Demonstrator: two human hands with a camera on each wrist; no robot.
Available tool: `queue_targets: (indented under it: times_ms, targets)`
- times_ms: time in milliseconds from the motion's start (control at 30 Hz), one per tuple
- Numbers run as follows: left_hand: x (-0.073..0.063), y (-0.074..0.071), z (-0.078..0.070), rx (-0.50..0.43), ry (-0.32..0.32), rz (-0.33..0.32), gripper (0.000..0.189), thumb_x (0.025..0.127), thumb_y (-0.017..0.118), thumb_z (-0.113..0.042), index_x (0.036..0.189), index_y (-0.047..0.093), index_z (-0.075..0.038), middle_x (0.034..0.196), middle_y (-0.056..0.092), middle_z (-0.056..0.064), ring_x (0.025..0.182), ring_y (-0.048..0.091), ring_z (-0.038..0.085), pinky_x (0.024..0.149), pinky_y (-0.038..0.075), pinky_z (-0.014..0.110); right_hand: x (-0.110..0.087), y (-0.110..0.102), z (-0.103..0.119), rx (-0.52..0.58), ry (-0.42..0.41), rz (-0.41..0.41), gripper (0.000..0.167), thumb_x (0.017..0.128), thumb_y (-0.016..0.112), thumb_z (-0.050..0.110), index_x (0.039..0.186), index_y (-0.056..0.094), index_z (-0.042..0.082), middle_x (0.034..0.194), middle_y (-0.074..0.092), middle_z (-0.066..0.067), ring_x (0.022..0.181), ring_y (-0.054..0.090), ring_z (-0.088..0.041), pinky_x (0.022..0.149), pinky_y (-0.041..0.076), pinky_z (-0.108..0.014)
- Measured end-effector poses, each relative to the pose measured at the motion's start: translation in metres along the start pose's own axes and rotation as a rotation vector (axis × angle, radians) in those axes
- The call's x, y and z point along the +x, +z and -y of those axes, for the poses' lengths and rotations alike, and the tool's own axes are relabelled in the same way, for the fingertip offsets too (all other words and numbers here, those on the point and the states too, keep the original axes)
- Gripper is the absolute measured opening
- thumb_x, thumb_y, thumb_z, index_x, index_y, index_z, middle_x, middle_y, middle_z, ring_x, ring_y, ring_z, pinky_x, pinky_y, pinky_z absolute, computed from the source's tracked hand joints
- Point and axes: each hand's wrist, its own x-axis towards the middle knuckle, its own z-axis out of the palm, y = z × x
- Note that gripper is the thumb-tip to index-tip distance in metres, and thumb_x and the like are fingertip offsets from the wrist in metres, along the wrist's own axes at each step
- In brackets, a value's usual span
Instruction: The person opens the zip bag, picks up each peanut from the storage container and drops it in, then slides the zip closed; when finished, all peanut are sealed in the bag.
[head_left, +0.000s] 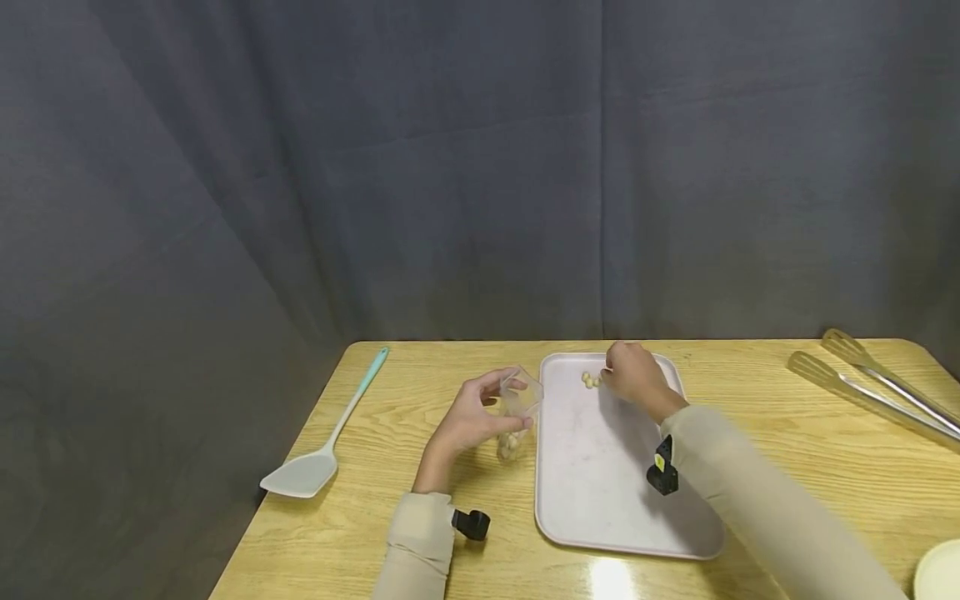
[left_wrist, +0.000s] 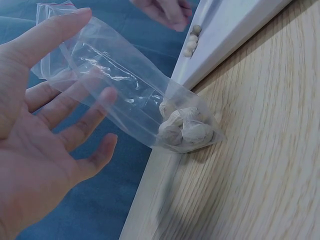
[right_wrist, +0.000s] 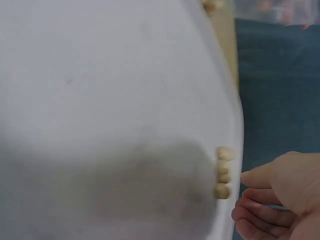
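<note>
My left hand (head_left: pixel 474 414) holds a clear zip bag (head_left: pixel 520 398) near its mouth, between thumb and fingers, left of the tray. Pale, knobbly pieces like peanuts in the shell (left_wrist: pixel 182 125) lie in the bag's bottom corner, which hangs down close to the tabletop. A short row of similar small beige pieces (right_wrist: pixel 223 172) sits along the far end of the pale tray (head_left: pixel 585 467). Just right of that row, my right hand (head_left: pixel 632 371) hovers at the tray's far rim. Its fingers are loosely bent, with nothing visible between them.
A spatula (head_left: pixel 315 467) with a mint handle lies at the left of the wooden table (head_left: pixel 360 525). Metal tongs (head_left: pixel 877 383) lie at the far right. A pale round dish (head_left: pixel 939 573) shows at the near right corner. Dark curtain (head_left: pixel 480 167) hangs behind.
</note>
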Motion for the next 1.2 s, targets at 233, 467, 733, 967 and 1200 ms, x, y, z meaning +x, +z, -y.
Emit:
queue_targets:
  times_ms: [233, 467, 733, 967, 1200]
  targets:
    - [0.003, 0.002, -0.003, -0.023, -0.002, 0.004, 0.077, 0.079, 0.084, -0.015, 0.147, 0.048, -0.008, 0.127, 0.065, 0.005, 0.121, 0.053, 0.028, 0.105, 0.037, 0.054, 0.000, 0.009, -0.007, -0.005, 0.071, -0.014, 0.017, 0.087, 0.060, -0.001, 0.070, 0.058, 0.001, 0.068, 0.055, -0.009, 0.060, 0.046, -0.022, 0.053, 0.039, -0.035]
    - [0.003, 0.002, -0.008, -0.036, 0.006, 0.027, 0.078, 0.081, 0.081, -0.008, 0.148, 0.043, -0.001, 0.132, 0.061, 0.018, 0.125, 0.050, 0.037, 0.107, 0.034, 0.058, -0.002, 0.013, -0.009, 0.009, 0.115, -0.010, 0.018, 0.084, 0.059, -0.004, 0.067, 0.057, 0.002, 0.065, 0.051, -0.007, 0.060, 0.045, -0.022, 0.051, 0.037, -0.033]
    - [-0.007, 0.000, -0.038, -0.051, 0.007, 0.035, 0.074, 0.080, 0.079, -0.002, 0.145, 0.044, 0.007, 0.129, 0.060, 0.026, 0.122, 0.050, 0.041, 0.104, 0.033, 0.063, -0.004, 0.013, -0.012, 0.027, 0.112, 0.008, 0.018, 0.087, 0.061, -0.004, 0.069, 0.062, 0.000, 0.065, 0.053, -0.007, 0.059, 0.046, -0.021, 0.051, 0.037, -0.032]
    - [-0.010, -0.001, -0.038, -0.049, 0.008, 0.008, 0.072, 0.079, 0.079, -0.003, 0.143, 0.048, 0.005, 0.127, 0.062, 0.024, 0.120, 0.053, 0.039, 0.102, 0.036, 0.062, -0.003, -0.002, -0.002, -0.008, -0.012, -0.045, 0.026, 0.090, 0.065, 0.002, 0.065, 0.062, 0.004, 0.063, 0.053, -0.002, 0.059, 0.043, -0.019, 0.053, 0.036, -0.032]
    - [-0.010, -0.003, -0.037, -0.047, -0.008, 0.018, 0.074, 0.080, 0.081, -0.005, 0.145, 0.047, 0.001, 0.129, 0.061, 0.023, 0.122, 0.051, 0.039, 0.104, 0.036, 0.060, -0.008, -0.026, 0.035, -0.013, -0.149, -0.107, 0.014, 0.086, 0.067, -0.001, 0.072, 0.068, 0.002, 0.071, 0.063, -0.007, 0.064, 0.055, -0.020, 0.058, 0.048, -0.038]
